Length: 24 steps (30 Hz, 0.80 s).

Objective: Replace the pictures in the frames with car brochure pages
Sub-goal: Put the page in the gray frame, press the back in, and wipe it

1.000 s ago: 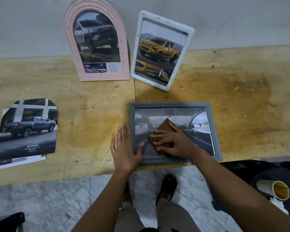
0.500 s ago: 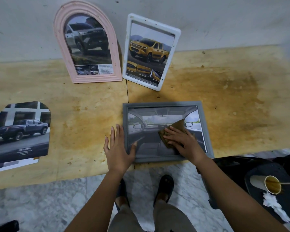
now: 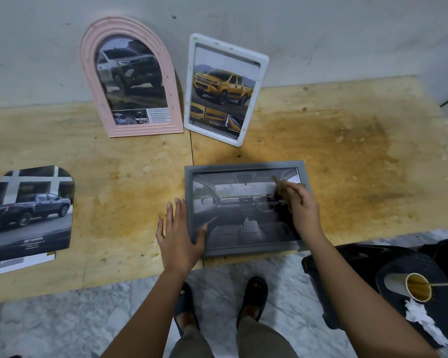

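Note:
A grey frame (image 3: 246,166) lies flat at the table's front edge, holding a car-interior page. My left hand (image 3: 177,232) lies flat beside its left side, thumb on the frame's lower left corner. My right hand (image 3: 299,202) holds a brown cloth (image 3: 278,180) against the glass at the frame's upper right; the cloth is blurred and mostly hidden by my fingers. A pink arched frame (image 3: 88,73) with a grey truck page and a white frame (image 3: 261,73) with a yellow pickup page lean on the wall.
Loose brochure pages (image 3: 29,215) with a dark pickup lie at the table's left. The plywood table (image 3: 347,156) is stained. A dark stool (image 3: 409,267) at the right carries a paper cup (image 3: 417,286) with a stick and crumpled tissue. My feet stand on marble floor below.
My right hand has swept the brown cloth from the middle of the glass to the frame's upper right. My left hand stayed beside the frame's left edge.

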Each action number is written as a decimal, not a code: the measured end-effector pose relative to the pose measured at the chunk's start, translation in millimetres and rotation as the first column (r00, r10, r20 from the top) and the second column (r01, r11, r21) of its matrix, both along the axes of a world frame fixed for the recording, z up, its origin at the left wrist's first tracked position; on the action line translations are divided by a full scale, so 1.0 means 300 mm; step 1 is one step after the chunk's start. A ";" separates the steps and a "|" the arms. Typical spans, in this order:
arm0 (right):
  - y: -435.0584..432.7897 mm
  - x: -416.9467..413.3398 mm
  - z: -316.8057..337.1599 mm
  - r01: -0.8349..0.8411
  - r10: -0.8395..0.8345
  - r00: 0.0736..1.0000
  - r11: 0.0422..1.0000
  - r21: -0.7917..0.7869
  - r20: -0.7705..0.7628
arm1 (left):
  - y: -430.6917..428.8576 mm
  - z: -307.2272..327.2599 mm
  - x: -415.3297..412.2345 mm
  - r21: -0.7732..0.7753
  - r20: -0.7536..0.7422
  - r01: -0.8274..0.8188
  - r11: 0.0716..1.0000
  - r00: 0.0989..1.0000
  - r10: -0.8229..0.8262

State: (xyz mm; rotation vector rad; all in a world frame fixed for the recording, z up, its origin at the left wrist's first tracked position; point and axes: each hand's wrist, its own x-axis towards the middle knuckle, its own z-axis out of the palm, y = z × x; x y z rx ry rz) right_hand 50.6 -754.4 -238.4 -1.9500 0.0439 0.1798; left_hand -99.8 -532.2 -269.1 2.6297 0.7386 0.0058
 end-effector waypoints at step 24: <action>0.333 0.008 -0.070 0.102 -0.043 0.991 0.862 -0.497 0.129 | 0.007 -0.011 0.007 0.010 -0.009 0.039 0.999 0.999 -0.039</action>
